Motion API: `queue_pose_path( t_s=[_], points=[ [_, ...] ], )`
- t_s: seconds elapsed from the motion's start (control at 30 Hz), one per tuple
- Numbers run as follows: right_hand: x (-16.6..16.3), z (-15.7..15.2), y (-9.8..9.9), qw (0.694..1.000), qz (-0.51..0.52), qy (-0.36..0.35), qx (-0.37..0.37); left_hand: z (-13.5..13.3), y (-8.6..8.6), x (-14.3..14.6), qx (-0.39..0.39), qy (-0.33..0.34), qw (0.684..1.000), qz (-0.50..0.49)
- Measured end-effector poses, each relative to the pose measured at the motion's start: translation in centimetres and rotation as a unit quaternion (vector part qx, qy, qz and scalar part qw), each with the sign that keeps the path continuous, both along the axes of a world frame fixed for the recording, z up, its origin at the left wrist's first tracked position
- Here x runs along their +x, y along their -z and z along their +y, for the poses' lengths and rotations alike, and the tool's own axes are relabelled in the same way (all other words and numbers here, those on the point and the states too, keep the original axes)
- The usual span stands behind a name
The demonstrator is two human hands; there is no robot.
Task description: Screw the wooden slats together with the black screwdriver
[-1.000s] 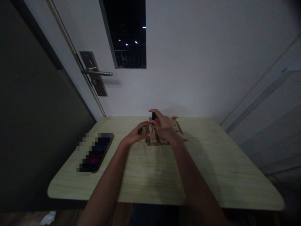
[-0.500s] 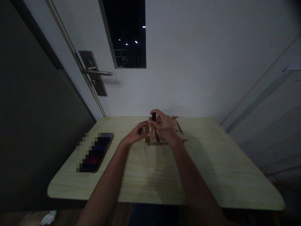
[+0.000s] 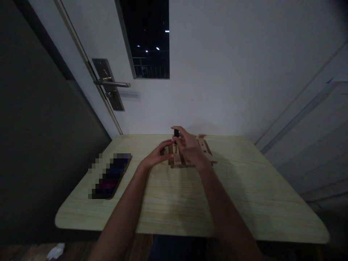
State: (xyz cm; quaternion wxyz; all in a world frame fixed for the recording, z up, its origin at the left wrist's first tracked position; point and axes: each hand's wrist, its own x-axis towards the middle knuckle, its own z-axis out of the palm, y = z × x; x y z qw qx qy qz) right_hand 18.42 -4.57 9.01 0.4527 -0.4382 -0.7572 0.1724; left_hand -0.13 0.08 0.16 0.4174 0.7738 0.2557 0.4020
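A small wooden assembly (image 3: 177,158) of slats with round holes lies toward the back of the table. My left hand (image 3: 157,155) grips its left side, thumb near the front and fingers further back. Over the same slat, my right hand (image 3: 189,146) pinches a screwdriver with a black handle (image 3: 176,133). The screwdriver stands nearly upright, its thin shaft pointing down at the wood. Whether its tip sits in a screw is too small to tell. My right hand covers the middle of the assembly.
A phone (image 3: 115,177), partly pixelated, lies on the left of the pale wood-grain table (image 3: 174,203). Behind the table stands a white door (image 3: 217,72) with a metal handle (image 3: 112,84) and a dark window. Something white and crumpled (image 3: 56,251) is on the floor.
The top of the screwdriver handle has shifted slightly left, and my right hand's fingers have turned a little with it. My left hand and the wooden assembly stay in place.
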Motion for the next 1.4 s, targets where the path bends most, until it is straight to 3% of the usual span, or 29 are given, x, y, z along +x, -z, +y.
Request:
queue_pose_path(
  t_s=[0.2,0.53,0.93,1.4],
  points=[
    [0.2,0.5,0.3,0.999,0.033,-0.004,0.006,0.3,0.6,-0.1,0.000,-0.002,1.000,-0.016],
    [0.0,0.7,0.9,0.999,0.036,0.008,0.028,-0.4,-0.6,0.2,-0.006,-0.002,1.000,-0.004],
    [-0.1,0.2,0.6,0.993,0.099,-0.047,-0.037,-0.4,-0.8,0.2,0.006,0.005,1.000,0.003],
    [0.0,0.4,1.3,0.989,0.141,-0.004,-0.038,-0.6,-0.9,0.2,-0.002,-0.006,1.000,-0.001]
  ],
)
